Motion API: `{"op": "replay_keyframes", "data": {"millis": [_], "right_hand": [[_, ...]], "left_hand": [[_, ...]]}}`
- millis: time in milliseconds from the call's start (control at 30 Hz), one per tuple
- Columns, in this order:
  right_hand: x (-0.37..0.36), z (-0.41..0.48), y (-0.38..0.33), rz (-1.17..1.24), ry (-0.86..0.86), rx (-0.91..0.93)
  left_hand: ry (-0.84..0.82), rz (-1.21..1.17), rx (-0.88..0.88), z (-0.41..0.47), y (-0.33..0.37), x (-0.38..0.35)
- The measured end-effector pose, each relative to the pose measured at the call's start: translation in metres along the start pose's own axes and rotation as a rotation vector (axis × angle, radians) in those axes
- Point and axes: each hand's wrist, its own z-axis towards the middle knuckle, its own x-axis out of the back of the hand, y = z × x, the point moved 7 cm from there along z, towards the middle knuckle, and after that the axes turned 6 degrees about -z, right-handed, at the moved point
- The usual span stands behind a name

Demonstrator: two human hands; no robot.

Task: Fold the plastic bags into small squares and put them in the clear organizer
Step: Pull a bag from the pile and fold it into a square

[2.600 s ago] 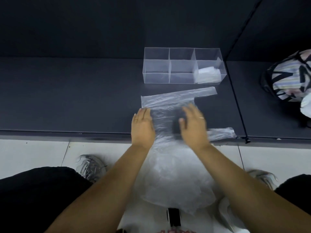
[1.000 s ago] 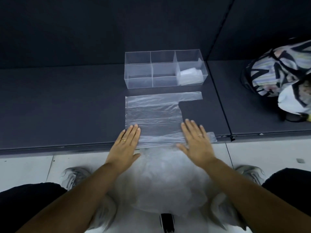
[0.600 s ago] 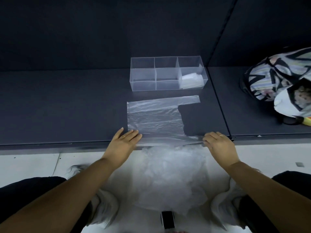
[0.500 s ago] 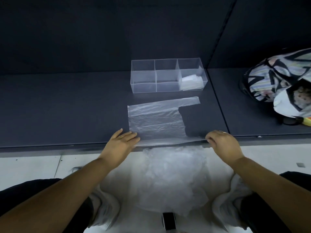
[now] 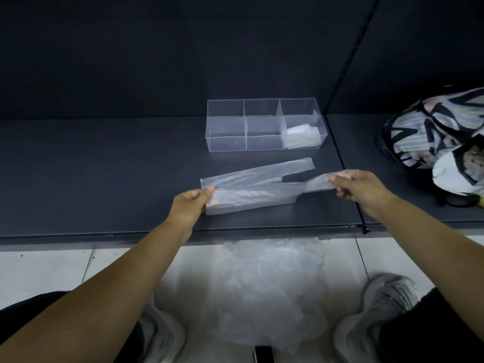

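Note:
A thin translucent plastic bag (image 5: pixel 251 191) lies on the dark shelf (image 5: pixel 104 179), its near long edge lifted and carried over toward the far edge. My left hand (image 5: pixel 191 203) pinches the bag's left end. My right hand (image 5: pixel 358 188) pinches the near handle strip on the right. Behind the bag stands the clear organizer (image 5: pixel 225 132) with three compartments; a folded white bag (image 5: pixel 301 137) sits in the right one, the other two look empty.
A heap of crumpled clear bags (image 5: pixel 269 289) lies on the white tiled floor between my shoes, below the shelf's front edge. A patterned black-and-white bag (image 5: pixel 432 132) sits on the neighbouring shelf section at the right. A dark back wall rises behind the organizer.
Both hands went from lying flat on the bag at the shelf's front edge to pinching its near edge and lifting it over toward the organizer, narrowing the bag into a strip.

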Motion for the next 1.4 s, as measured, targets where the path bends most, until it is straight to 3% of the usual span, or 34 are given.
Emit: {"op": "replay_keyframes", "data": {"millis": [200,333,467,600,800,900,967,1033,1133,1267,1333,1400], "right_hand": [[-0.02,0.04,-0.002,-0.009,0.114,0.011],[-0.033,0.069,-0.002,-0.121,0.166,0.031],[-0.037,0.087,-0.001,-0.221,0.232,0.043],[-0.04,0.098,0.007,-0.314,0.232,0.037],[-0.041,0.1,0.007,-0.424,0.335,0.034],[-0.043,0.103,0.007,-0.453,0.339,0.035],[-0.043,0.104,0.006,-0.472,0.329,0.036],[-0.041,0.106,0.006,-0.495,0.311,0.041],[-0.04,0.109,0.005,-0.484,0.282,0.029],[-0.041,0.106,0.0,-0.524,0.27,-0.026],[-0.045,0.093,-0.016,-0.712,0.383,-0.027],[-0.063,0.067,-0.044,-0.915,0.577,0.132]], "left_hand": [[0.263,-0.017,0.084,0.027,-0.01,0.018],[0.121,-0.095,0.103,0.042,-0.004,0.01],[0.087,0.083,-0.05,0.058,0.003,0.009],[0.259,0.182,-0.129,0.069,0.009,0.015],[0.412,0.512,-0.19,0.064,0.017,0.013],[0.538,0.695,-0.517,0.043,0.038,0.001],[0.428,0.829,-0.766,0.028,0.038,-0.025],[0.221,0.97,-0.863,0.025,0.022,-0.047],[0.009,1.135,-0.686,0.036,-0.009,-0.052],[-0.031,1.359,-0.574,0.047,-0.028,-0.045],[-0.047,1.4,-0.575,0.047,-0.03,-0.044],[-0.059,1.432,-0.575,0.048,-0.03,-0.043]]}}
